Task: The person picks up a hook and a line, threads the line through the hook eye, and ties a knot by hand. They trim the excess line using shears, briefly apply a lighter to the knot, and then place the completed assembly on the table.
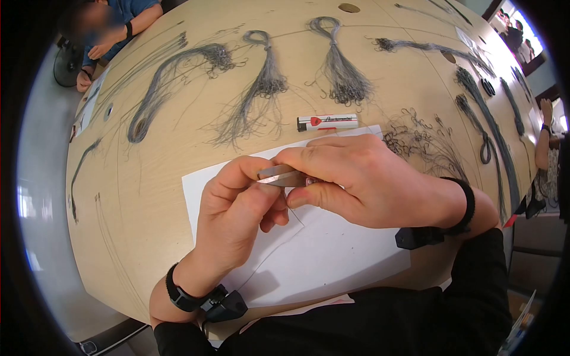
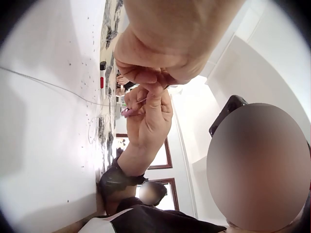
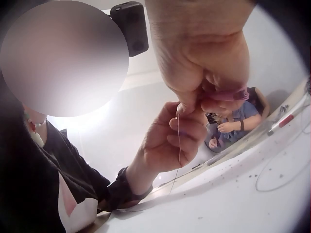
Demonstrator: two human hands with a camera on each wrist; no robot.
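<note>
In the head view, my left hand (image 1: 234, 207) pinches a thin line (image 1: 261, 265) between thumb and forefinger above the white paper (image 1: 362, 249). My right hand (image 1: 356, 178) holds small scissors (image 1: 285, 177), their metal blades lying across the left fingertips. The scissors' pink handle (image 3: 226, 93) shows inside the right hand in the right wrist view. From the left fingers the line (image 3: 179, 143) hangs down toward the paper. The left wrist view shows it trailing over the white surface; the pinched end is hidden by the fingers.
Beyond the paper lies a white tube (image 1: 328, 122) with a black end and red mark. Bundles of hooked grey line (image 1: 350, 83) spread across the table, with a loose tangle of hooks (image 1: 415, 139) beside my right hand. Another person (image 1: 133, 18) sits at the far left.
</note>
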